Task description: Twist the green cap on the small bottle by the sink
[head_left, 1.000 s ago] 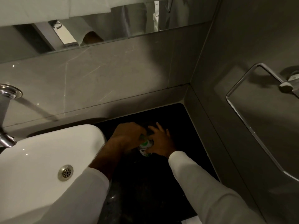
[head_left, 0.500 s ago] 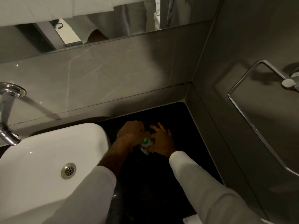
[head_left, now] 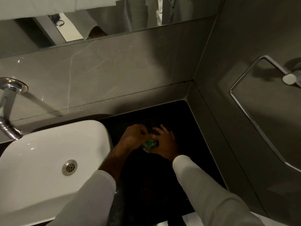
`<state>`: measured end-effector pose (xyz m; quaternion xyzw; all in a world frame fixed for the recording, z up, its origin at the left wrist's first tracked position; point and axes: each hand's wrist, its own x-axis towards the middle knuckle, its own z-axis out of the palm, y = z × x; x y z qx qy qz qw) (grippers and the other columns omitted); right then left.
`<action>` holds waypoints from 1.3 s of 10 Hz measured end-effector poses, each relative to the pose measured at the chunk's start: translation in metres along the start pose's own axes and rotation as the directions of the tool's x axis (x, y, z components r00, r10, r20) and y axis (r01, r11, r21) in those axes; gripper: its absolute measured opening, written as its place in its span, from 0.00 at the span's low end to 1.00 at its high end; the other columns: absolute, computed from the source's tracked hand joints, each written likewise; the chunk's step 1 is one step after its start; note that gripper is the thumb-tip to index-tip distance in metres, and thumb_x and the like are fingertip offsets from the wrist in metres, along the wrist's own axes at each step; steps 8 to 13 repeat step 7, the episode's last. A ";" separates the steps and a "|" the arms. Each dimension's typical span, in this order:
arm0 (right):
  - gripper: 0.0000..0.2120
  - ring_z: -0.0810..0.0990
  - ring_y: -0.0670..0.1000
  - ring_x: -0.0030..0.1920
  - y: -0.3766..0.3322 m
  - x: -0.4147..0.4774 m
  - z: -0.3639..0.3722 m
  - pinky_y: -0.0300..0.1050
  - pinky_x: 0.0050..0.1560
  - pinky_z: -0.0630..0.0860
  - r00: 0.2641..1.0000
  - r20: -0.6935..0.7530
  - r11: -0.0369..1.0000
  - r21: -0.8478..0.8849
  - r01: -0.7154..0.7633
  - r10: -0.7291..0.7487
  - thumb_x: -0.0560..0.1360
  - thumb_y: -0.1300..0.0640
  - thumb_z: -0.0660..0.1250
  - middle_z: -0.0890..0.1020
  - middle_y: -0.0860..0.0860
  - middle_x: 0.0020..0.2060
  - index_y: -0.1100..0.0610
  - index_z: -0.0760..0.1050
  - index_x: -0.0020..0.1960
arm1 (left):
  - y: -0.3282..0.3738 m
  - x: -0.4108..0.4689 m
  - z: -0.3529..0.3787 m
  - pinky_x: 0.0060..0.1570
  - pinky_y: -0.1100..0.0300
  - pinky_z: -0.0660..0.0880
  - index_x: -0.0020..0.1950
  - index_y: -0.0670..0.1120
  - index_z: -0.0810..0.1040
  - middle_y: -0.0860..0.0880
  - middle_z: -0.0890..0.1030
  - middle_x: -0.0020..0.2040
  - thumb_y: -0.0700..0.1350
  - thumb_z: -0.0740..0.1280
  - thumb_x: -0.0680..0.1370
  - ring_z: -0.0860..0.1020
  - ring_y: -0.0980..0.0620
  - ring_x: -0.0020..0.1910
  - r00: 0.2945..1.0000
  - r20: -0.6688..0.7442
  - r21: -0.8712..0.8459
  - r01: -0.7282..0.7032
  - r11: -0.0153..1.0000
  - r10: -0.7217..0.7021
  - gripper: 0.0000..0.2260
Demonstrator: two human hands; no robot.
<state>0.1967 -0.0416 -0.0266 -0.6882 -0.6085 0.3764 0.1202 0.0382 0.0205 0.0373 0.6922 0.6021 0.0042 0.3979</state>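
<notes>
A small bottle (head_left: 147, 148) with a white and green label stands on the black counter (head_left: 187, 160), right of the white sink (head_left: 48, 152). Its green cap (head_left: 149, 142) shows between my two hands. My left hand (head_left: 135, 136) curls over the top from the left, fingers pinched at the cap. From the right, my right hand (head_left: 166, 142) wraps the bottle's body. Most of the bottle is hidden by the fingers.
A chrome tap (head_left: 9, 111) comes out of the grey wall above the sink's left end. A metal towel ring (head_left: 254, 111) hangs on the right wall. A mirror (head_left: 114, 18) runs along the top. The counter ends at the corner behind my hands.
Both hands stay on the bottle in the same spot. The left fingers have shifted over the cap, and more green shows between the hands now.
</notes>
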 end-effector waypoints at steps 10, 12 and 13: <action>0.37 0.64 0.51 0.83 -0.036 -0.092 -0.133 0.51 0.83 0.63 0.945 -0.212 0.968 -0.028 0.251 -0.251 0.75 0.50 0.77 0.65 0.49 0.82 0.50 0.67 0.81 | -0.009 -0.048 -0.042 0.69 0.43 0.67 0.68 0.53 0.75 0.48 0.76 0.69 0.71 0.59 0.75 0.72 0.46 0.70 0.959 -0.182 0.419 -0.123 0.900 0.216 0.30; 0.37 0.64 0.51 0.83 -0.036 -0.092 -0.133 0.51 0.83 0.63 0.945 -0.212 0.968 -0.028 0.251 -0.251 0.75 0.50 0.77 0.65 0.49 0.82 0.50 0.67 0.81 | -0.009 -0.048 -0.042 0.69 0.43 0.67 0.68 0.53 0.75 0.48 0.76 0.69 0.71 0.59 0.75 0.72 0.46 0.70 0.959 -0.182 0.419 -0.123 0.900 0.216 0.30; 0.37 0.64 0.51 0.83 -0.036 -0.092 -0.133 0.51 0.83 0.63 0.945 -0.212 0.968 -0.028 0.251 -0.251 0.75 0.50 0.77 0.65 0.49 0.82 0.50 0.67 0.81 | -0.009 -0.048 -0.042 0.69 0.43 0.67 0.68 0.53 0.75 0.48 0.76 0.69 0.71 0.59 0.75 0.72 0.46 0.70 0.959 -0.182 0.419 -0.123 0.900 0.216 0.30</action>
